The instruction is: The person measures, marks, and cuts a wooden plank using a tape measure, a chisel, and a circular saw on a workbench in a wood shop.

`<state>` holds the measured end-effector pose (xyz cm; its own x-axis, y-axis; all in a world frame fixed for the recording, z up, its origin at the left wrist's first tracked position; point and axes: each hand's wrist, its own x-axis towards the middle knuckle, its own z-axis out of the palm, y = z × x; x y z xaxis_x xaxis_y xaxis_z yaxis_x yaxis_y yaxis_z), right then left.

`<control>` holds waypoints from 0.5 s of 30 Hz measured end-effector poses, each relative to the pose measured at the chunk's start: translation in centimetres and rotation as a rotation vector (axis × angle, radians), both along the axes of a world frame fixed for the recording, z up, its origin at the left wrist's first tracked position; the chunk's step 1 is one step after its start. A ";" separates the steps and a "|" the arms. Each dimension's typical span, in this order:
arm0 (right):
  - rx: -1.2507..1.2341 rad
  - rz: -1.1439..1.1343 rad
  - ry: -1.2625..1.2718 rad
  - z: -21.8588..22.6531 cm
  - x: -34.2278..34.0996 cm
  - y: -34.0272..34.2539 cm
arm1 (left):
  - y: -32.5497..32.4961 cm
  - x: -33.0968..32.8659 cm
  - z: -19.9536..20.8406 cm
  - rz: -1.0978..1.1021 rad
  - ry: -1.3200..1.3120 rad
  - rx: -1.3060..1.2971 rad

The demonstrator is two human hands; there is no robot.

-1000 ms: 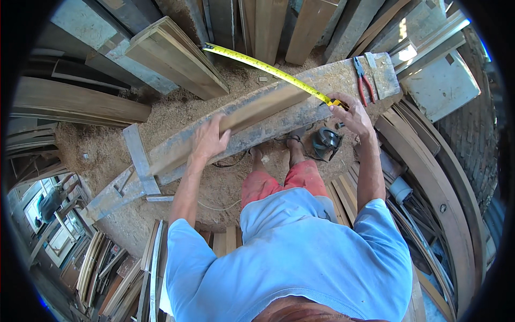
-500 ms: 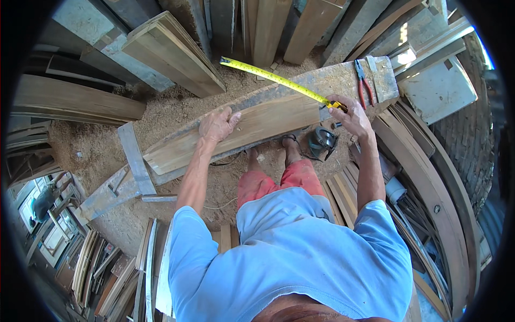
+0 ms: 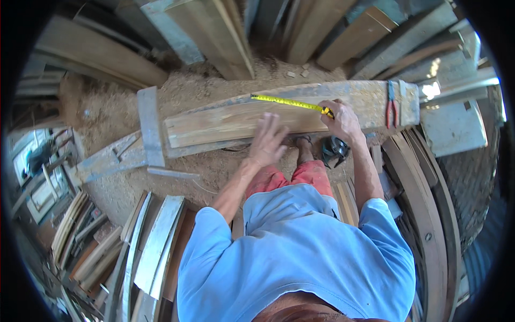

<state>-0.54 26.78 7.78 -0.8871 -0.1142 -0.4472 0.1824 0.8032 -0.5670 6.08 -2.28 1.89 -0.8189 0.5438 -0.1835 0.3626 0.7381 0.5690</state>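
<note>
A yellow tape measure (image 3: 287, 101) is in my right hand (image 3: 344, 122), its fingers wrapped round the case at the right end of a wooden board (image 3: 214, 127). The tape's blade runs out leftward over the board, its tip near the board's far edge. My left hand (image 3: 267, 140) is blurred, fingers stretched out over the board's near edge; whether it touches the wood I cannot tell. The board lies lengthwise on a dusty, narrow workbench (image 3: 351, 92).
Pliers with red handles (image 3: 392, 105) lie on the bench's right end. A dark power tool (image 3: 335, 151) sits below the bench near my foot. A grey plank (image 3: 151, 126) crosses the bench at left. Stacked timber (image 3: 424, 214) stands around, with sawdust on the floor.
My left hand has lifted off the board and come right and nearer to me. The tape's blade shows shorter and lies lower over the board, still in my right hand. The view has shifted.
</note>
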 end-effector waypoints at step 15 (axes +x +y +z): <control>-0.089 0.206 0.000 -0.3 0.7 -12.7 | -23.7 -2.0 -4.9 1.522 -0.347 1.321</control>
<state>0.17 14.11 7.50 -0.8410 -0.3320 -0.4271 0.0199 0.7700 -0.6377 4.04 -25.94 -3.01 -0.6716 -0.4977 -0.5488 -0.2388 -0.5557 0.7963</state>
